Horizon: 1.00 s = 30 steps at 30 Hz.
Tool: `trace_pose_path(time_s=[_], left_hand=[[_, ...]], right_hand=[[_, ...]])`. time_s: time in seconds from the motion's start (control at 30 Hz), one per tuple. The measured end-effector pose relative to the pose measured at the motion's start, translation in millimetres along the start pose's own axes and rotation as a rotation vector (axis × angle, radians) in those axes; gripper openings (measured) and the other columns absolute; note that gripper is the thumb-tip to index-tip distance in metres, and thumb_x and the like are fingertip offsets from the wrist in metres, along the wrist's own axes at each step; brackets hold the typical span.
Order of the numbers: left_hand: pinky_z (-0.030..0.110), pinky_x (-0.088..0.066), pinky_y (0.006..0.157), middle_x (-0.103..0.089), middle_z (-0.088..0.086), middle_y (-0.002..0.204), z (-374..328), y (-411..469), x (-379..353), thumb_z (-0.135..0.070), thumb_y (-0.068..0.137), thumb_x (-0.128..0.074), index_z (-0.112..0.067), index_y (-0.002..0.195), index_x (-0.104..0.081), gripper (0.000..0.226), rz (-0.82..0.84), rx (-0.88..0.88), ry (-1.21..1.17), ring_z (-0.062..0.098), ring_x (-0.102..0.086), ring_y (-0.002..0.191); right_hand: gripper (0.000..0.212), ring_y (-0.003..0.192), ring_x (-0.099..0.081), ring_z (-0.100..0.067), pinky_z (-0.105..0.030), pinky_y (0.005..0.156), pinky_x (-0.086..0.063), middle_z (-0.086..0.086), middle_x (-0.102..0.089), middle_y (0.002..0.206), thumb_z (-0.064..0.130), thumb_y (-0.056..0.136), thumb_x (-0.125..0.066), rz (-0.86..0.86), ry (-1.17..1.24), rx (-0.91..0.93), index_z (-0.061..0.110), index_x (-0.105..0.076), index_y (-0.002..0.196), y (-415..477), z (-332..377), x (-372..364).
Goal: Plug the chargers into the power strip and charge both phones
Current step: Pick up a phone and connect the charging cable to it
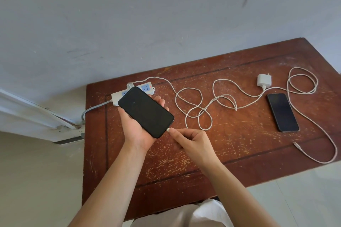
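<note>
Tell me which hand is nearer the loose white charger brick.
Right. The right hand sits mid-table at the held phone's port; the left hand is farther from the charger brick, by the power strip.

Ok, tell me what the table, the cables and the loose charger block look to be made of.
Table: dark reddish wood, apparently lacquered; pale scratches show where the finish has worn through.
Cables: probably braided fabric sheathing, going by the pale, matte, slightly speckled look, though plain plastic cannot be ruled out.
Charger block: smooth white plastic, it seems, evenly coloured with rounded edges.
</note>
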<state>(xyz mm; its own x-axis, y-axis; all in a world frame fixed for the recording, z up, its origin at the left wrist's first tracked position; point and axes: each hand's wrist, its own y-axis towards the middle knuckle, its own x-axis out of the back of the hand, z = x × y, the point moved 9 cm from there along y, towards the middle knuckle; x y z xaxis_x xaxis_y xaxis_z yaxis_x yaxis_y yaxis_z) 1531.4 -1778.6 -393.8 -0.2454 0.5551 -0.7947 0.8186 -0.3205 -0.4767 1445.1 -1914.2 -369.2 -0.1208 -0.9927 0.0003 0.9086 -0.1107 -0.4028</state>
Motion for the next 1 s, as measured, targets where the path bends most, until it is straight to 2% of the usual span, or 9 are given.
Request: trace_pose_path(time_s=[0.1, 0.17, 0.27, 0.43, 0.63, 0.77, 0.87, 0.93, 1.0], left_hand=[[0.052, -0.05, 0.101, -0.065, 0.012, 0.131, -5.4, 0.8, -3.0, -0.07, 0.088, -0.053, -0.016, 0.14, -0.056, 0.075, 0.006, 0.005, 0.015, 0.031, -0.063, 0.121], [0.052, -0.05, 0.101, -0.065, 0.014, 0.131, -9.1, 1.5, -3.6, -0.072, 0.089, -0.049, -0.014, 0.136, -0.06, 0.075, 0.006, 0.004, 0.026, 0.032, -0.063, 0.122], [0.052, -0.049, 0.102, -0.068, 0.014, 0.127, -10.5, 1.0, -4.2, -0.075, 0.089, -0.044, -0.015, 0.127, -0.068, 0.075, 0.007, 0.011, 0.065, 0.031, -0.064, 0.121], [0.052, -0.051, 0.098, -0.068, 0.013, 0.126, -8.2, -0.9, -6.5, -0.074, 0.086, -0.05, -0.017, 0.129, -0.066, 0.073, 0.018, -0.013, 0.09, 0.031, -0.066, 0.118], [0.056, -0.048, 0.103, -0.07, 0.013, 0.116, -2.5, -1.8, -8.5, -0.081, 0.083, -0.045, -0.015, 0.13, -0.065, 0.084, 0.044, -0.014, 0.13, 0.031, -0.067, 0.111], [0.053, -0.052, 0.096, -0.072, 0.012, 0.116, 2.0, -2.8, -8.9, -0.084, 0.081, -0.04, -0.018, 0.127, -0.067, 0.086, 0.046, 0.008, 0.186, 0.032, -0.068, 0.114], [0.052, -0.052, 0.097, -0.07, 0.013, 0.122, 2.2, -1.7, -8.5, -0.084, 0.081, -0.041, -0.018, 0.133, -0.063, 0.087, 0.047, 0.029, 0.166, 0.033, -0.065, 0.119], [0.051, -0.051, 0.099, -0.069, 0.013, 0.126, 2.4, -1.2, -8.4, -0.084, 0.08, -0.043, -0.018, 0.135, -0.061, 0.088, 0.055, 0.051, 0.143, 0.032, -0.062, 0.123], [0.05, -0.05, 0.099, -0.068, 0.013, 0.13, 3.8, -1.3, -6.6, -0.084, 0.08, -0.044, -0.019, 0.136, -0.061, 0.087, 0.055, 0.07, 0.125, 0.032, -0.06, 0.127]], right_hand=[[0.031, 0.065, -0.058, -0.01, -0.015, 0.057, -0.048, -0.014, -0.072, 0.079, 0.061, 0.088, -0.063, -0.007, -0.005, -0.026, 0.036, -0.082, 0.091, -2.6, -4.6, 1.5], [0.027, 0.069, -0.057, -0.01, -0.016, 0.058, -0.048, -0.012, -0.073, 0.085, 0.059, 0.088, -0.066, 0.007, -0.006, -0.049, 0.038, -0.081, 0.092, -3.7, -8.2, 2.4], [0.018, 0.069, -0.056, -0.015, -0.026, 0.064, -0.045, -0.014, -0.074, 0.086, 0.05, 0.088, -0.071, 0.021, -0.006, -0.044, 0.035, -0.082, 0.088, -5.2, -9.3, 0.8], [0.017, 0.089, -0.071, -0.022, -0.031, 0.084, -0.053, -0.002, -0.079, 0.091, 0.045, 0.086, -0.075, 0.02, 0.091, -0.092, 0.031, -0.083, 0.089, -7.2, -16.0, -1.2], [0.014, 0.078, -0.059, -0.021, -0.034, 0.075, -0.048, -0.021, -0.075, 0.092, 0.042, 0.085, -0.077, -0.007, 0.107, -0.079, 0.029, -0.083, 0.085, -11.3, -17.5, 0.7], [0.015, 0.078, -0.064, -0.014, -0.026, 0.074, -0.052, -0.01, -0.078, 0.089, 0.043, 0.085, -0.077, 0.007, 0.092, -0.095, 0.03, -0.083, 0.086, -13.1, -21.9, 0.4], [0.015, 0.071, -0.06, -0.011, -0.018, 0.064, -0.051, -0.003, -0.076, 0.08, 0.046, 0.087, -0.075, 0.052, 0.063, -0.103, 0.033, -0.082, 0.09, -12.1, -20.4, 1.0], [0.016, 0.076, -0.068, -0.009, -0.015, 0.068, -0.054, 0.002, -0.079, 0.086, 0.046, 0.088, -0.074, 0.057, 0.087, -0.108, 0.033, -0.082, 0.095, -9.9, -18.6, 5.5], [0.019, 0.093, -0.074, -0.008, -0.022, 0.082, -0.057, 0.004, -0.081, 0.097, 0.044, 0.089, -0.073, 0.027, 0.137, -0.118, 0.031, -0.081, 0.101, -6.9, -17.3, 12.2]])
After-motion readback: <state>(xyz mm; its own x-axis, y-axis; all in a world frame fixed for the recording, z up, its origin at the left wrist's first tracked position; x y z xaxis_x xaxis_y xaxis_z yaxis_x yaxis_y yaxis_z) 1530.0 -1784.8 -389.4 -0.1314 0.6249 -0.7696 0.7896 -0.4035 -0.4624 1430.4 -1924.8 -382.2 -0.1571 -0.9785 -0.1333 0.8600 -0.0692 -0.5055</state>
